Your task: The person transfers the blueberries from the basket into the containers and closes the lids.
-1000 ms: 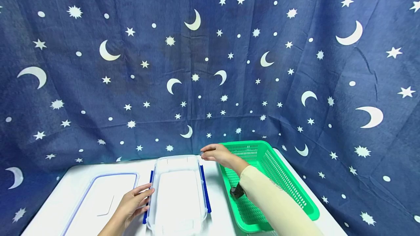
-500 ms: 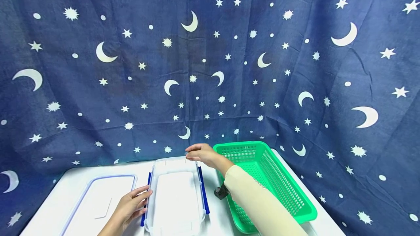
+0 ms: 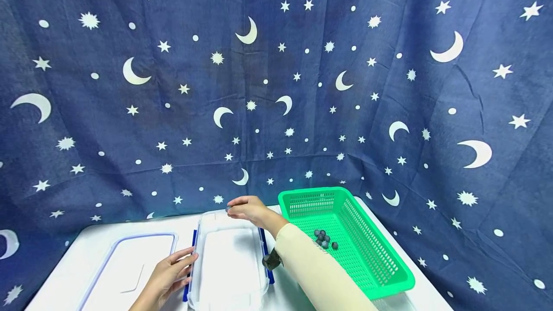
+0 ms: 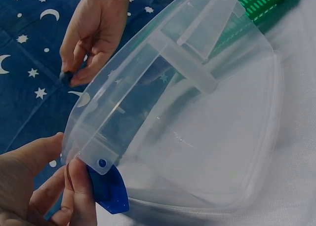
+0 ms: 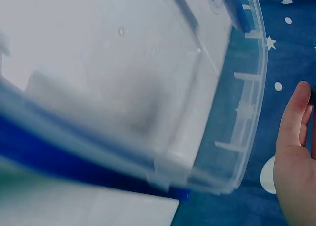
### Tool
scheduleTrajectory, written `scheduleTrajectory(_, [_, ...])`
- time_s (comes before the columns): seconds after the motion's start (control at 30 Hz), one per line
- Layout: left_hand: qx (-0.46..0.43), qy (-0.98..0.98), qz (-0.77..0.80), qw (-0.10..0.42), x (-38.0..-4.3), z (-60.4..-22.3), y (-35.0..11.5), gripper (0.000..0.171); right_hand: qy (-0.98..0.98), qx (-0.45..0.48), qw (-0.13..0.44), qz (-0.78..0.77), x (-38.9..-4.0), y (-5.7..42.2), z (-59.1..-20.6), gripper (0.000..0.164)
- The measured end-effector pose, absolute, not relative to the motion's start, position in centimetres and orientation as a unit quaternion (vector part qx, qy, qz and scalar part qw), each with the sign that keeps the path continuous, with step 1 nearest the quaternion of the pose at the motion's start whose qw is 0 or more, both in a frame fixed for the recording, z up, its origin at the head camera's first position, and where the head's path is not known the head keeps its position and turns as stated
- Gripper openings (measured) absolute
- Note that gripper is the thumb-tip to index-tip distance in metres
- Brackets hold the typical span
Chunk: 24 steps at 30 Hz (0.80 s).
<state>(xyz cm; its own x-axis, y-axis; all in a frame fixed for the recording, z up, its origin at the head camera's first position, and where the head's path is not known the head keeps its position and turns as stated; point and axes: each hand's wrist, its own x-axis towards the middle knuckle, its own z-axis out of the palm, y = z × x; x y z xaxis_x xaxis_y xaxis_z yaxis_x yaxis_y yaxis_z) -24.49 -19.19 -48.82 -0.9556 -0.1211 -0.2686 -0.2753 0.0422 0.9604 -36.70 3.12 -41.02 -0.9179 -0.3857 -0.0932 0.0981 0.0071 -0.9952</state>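
Observation:
A clear plastic food container (image 3: pixel 233 268) with blue side latches lies uncovered on the white table. My left hand (image 3: pixel 168 275) holds its left rim; in the left wrist view, thumb and fingers grip the wall beside a blue latch (image 4: pixel 111 191). Over the container's far end, my right hand (image 3: pixel 252 212) pinches a small dark blueberry (image 4: pixel 65 77) between thumb and fingertips. The right wrist view shows only part of that hand, with the berry mostly cut off at the edge. Several more blueberries (image 3: pixel 324 238) lie in the green basket (image 3: pixel 384 253), partly behind the right sleeve.
The container's lid (image 3: pixel 129 268), with a bluish rim, lies flat on the table to the left. The green perforated basket stands to the right of the container. A dark blue curtain (image 3: pixel 276 85) with moons and stars hangs behind the table (image 3: pixel 92 244).
My right hand has moved left from beside the basket to above the container's far end, carrying the blueberry. Berries in the basket have come into view. The left hand stays at the rim.

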Motion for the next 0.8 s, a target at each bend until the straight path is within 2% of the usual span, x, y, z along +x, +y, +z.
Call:
scheduleTrajectory(0.23, [-0.140, 0.723, 0.673, 0.061, -24.7, -49.0, -19.4, 0.073, 0.680, -0.087, 0.156, -0.711, -35.8, 0.7, -42.1, 0.023])
scheduleTrajectory(0.57, [-0.139, 0.717, 0.681, 0.060, -25.0, -49.1, -19.1, 0.070, 0.696, -0.092, 0.131, -0.700, -35.3, -1.0, -43.9, 0.021])
scheduleTrajectory(0.8, [-0.148, 0.703, 0.693, 0.060, -25.1, -49.3, -19.1, 0.071, 0.753, -0.093, 0.115, -0.642, -34.9, -1.8, -46.0, 0.017])
